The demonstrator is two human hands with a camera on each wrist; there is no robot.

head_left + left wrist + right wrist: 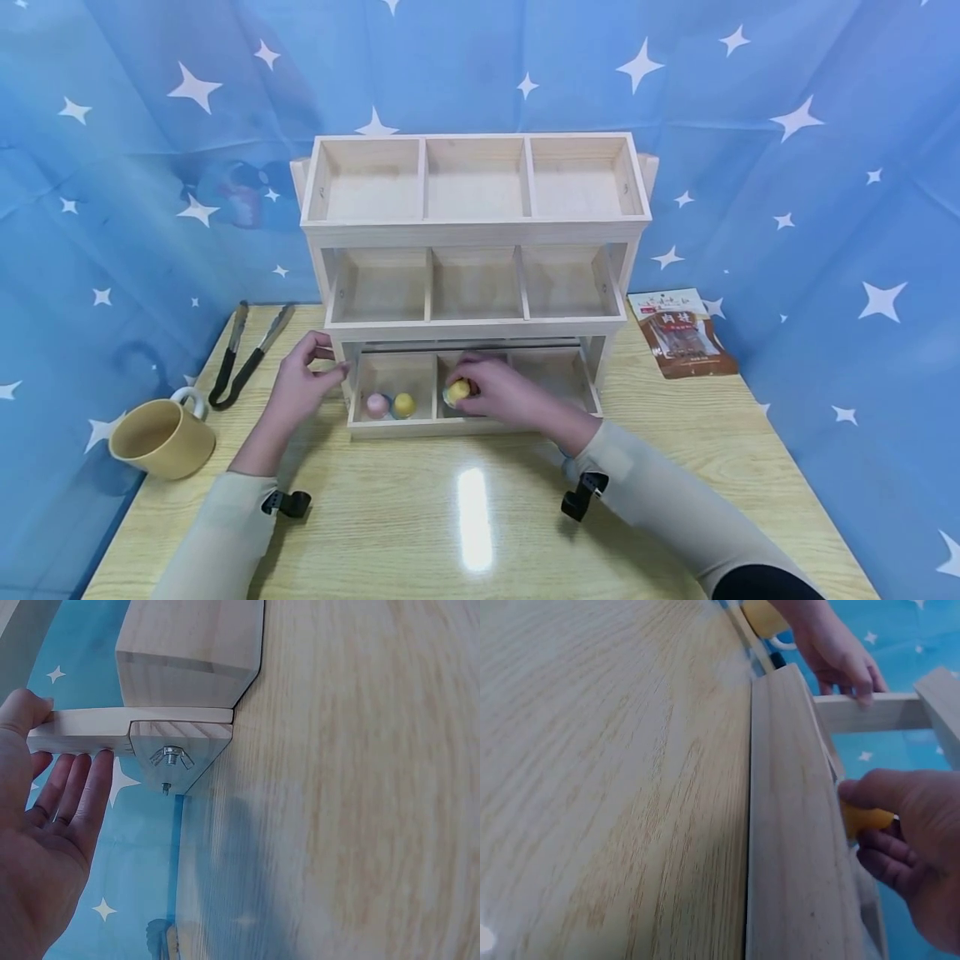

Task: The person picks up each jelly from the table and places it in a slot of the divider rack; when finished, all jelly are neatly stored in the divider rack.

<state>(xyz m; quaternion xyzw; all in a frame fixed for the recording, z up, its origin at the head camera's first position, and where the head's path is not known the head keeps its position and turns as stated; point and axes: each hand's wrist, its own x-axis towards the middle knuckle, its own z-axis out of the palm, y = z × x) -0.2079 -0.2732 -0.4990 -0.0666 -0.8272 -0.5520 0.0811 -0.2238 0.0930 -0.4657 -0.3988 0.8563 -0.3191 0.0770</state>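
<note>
A pale three-tier wooden rack (480, 233) stands on the table, each tier split into three compartments. My left hand (303, 379) holds the rack's left upright (82, 727), thumb on one side and fingers on the other. Inside the bottom tier's middle compartment, my right hand (491, 387) pinches a small yellow rounded object (458, 391) between thumb and fingers. Its exact kind cannot be told, and the fingers partly cover it. The bottom left compartment holds a pink rounded piece (377, 406) beside a similar yellow piece (403, 406).
To the left lie black-handled tongs (243, 358), with a yellow mug (165, 437) nearer the front. A brown and white food packet (682, 333) lies right of the rack. Blue star-patterned cloth (825, 208) hangs around the back and sides of the table (390, 517).
</note>
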